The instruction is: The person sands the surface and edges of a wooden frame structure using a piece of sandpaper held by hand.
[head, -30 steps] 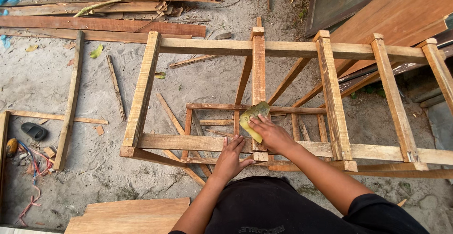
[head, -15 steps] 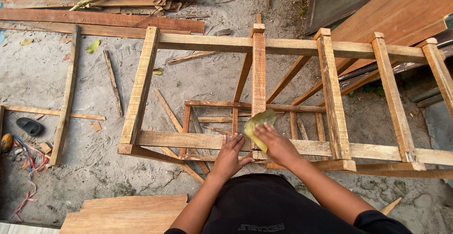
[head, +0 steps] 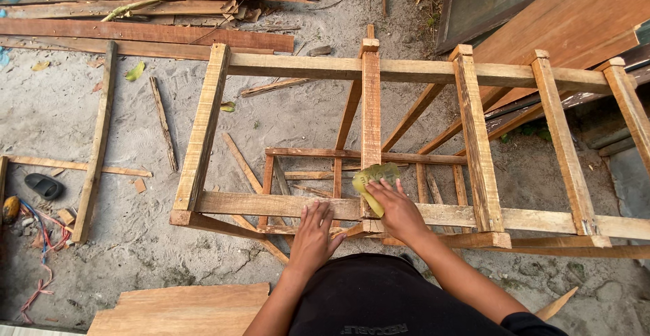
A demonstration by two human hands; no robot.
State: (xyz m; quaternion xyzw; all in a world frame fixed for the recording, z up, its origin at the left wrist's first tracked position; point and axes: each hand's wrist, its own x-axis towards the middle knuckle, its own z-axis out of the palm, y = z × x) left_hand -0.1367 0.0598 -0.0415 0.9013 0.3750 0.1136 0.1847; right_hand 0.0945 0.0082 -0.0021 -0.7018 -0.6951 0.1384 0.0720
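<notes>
The right hand (head: 399, 211) presses flat, fingers spread, on a yellow-green sanding sheet (head: 374, 181), pinning it against the centre slat (head: 370, 109) of a wooden frame (head: 203, 129); the sheet is held by palm pressure, not by a closed fist. The left hand (head: 315, 234) lies open, palm down, on the near rail (head: 271, 205) of the frame, just beside the right hand, and holds nothing.

The frame stands over sandy ground (head: 61, 106) in an outdoor work area. Its slats run away from the person, with open gaps between them showing lower cross braces. A pile of long boards (head: 142, 31) lies at the far left, a loose batten (head: 98, 139) lies on the sand to the left, and a flat plank (head: 183, 309) lies at the near edge. Reddish panels (head: 575, 11) lean at the far right. A dark sandal (head: 44, 185) sits near the left edge.
</notes>
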